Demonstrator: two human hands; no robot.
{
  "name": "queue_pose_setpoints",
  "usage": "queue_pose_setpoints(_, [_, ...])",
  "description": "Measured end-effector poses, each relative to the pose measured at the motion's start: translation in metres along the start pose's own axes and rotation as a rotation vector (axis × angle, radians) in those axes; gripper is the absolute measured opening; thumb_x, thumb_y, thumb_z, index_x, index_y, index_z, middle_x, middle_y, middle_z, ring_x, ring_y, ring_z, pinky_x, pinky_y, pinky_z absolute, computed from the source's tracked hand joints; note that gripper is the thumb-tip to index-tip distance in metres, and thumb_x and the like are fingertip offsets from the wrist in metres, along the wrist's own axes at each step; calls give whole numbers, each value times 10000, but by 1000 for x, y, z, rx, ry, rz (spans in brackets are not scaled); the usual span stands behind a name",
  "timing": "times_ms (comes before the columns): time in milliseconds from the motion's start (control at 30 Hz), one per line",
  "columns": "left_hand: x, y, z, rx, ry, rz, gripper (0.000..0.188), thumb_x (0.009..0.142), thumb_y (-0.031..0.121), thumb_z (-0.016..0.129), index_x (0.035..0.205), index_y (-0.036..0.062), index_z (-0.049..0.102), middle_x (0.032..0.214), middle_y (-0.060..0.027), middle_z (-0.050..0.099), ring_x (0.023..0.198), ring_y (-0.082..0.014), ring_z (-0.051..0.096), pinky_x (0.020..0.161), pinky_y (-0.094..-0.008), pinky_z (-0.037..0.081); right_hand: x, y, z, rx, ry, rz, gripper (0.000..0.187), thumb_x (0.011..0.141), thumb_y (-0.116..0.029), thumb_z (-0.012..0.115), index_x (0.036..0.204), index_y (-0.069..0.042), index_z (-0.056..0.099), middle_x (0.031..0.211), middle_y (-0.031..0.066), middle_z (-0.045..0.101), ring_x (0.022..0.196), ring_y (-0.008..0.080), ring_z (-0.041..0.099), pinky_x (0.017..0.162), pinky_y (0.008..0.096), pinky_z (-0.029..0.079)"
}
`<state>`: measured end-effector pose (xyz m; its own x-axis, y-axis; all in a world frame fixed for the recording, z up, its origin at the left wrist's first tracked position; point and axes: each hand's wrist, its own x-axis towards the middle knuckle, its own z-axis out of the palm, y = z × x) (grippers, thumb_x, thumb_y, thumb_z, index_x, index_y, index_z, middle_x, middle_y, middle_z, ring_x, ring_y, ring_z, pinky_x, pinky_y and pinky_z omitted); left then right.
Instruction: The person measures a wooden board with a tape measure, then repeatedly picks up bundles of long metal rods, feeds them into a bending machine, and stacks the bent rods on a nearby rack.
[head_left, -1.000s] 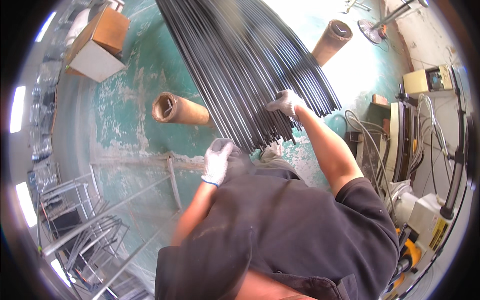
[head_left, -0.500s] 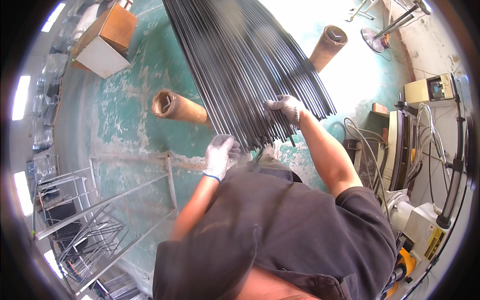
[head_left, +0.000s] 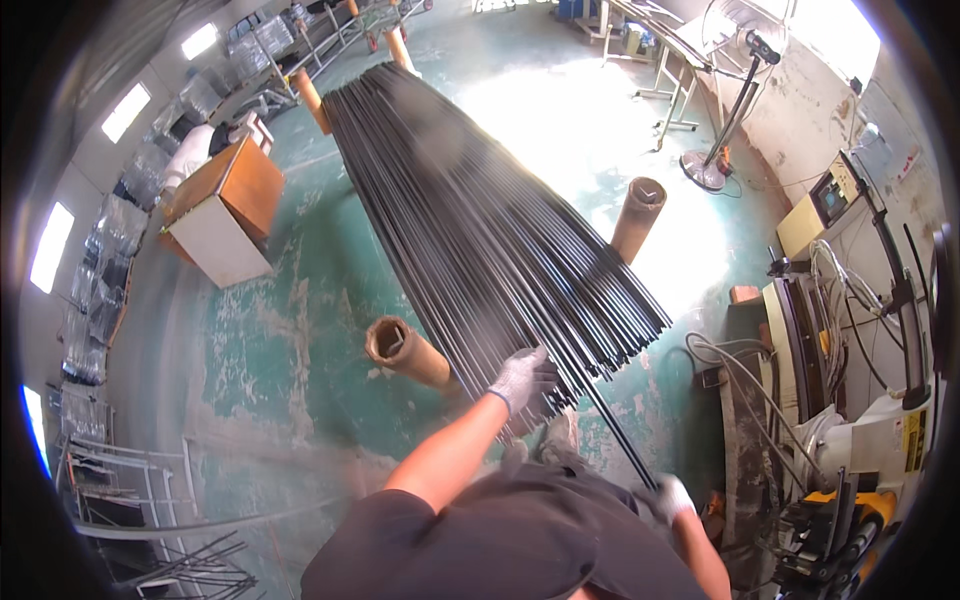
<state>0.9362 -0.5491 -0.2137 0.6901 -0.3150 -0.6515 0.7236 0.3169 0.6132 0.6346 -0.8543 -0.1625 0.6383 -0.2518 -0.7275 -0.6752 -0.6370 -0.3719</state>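
Observation:
A wide layer of long thin black metal rods (head_left: 470, 220) stretches away from me, its near ends uneven. My left hand (head_left: 520, 380), in a pale work glove, lies over the rods close to their near ends, fingers spread across them. To the lower right, my right hand (head_left: 672, 497), also gloved and slightly blurred, is closed round the ends of a few black rods (head_left: 620, 440) that stick out past the others toward me. Exactly how many it holds, I cannot tell.
Brown cardboard tubes stand upright beside the rods, one at the near left (head_left: 405, 352) and one at the right (head_left: 640, 215). A brown and white cabinet (head_left: 225, 215) is at the left. Machinery with hoses (head_left: 800, 340) lines the right; a standing fan (head_left: 735, 110) is farther back.
My right hand has moved from atop the rods down to the right, drawing a few rods out. My left hand has shifted right onto the rods. The view now reaches farther ahead.

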Motion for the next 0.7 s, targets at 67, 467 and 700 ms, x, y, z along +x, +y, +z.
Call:
queue_pose_setpoints(67, [11,2,0,-138,-48,-29,524,1043,357,680,1358,-33,528,1122,-218,681,974,-362,692,900,-534,592,-77,48,10,-59,31,162,469,850,-416,814,1098,-20,769,930,246,752,908,374,753,811,450,571])
queue_pose_setpoints(467, [-57,-37,45,-292,-131,-224,168,1041,104,598,1056,-63,611,941,-183,689,852,-321,711,789,-449,639,-182,115,125,-269,567,430,289,834,-320,726,1079,-171,752,1002,167,771,967,395,735,833,493,564])
queue_pose_setpoints(700, [-164,23,127,-144,-447,122,206,1064,114,573,1199,-26,643,1059,-130,704,998,-263,711,957,-428,607,-216,296,170,-94,669,615,235,865,-219,753,1061,-90,768,1018,206,766,977,409,731,854,486,571])
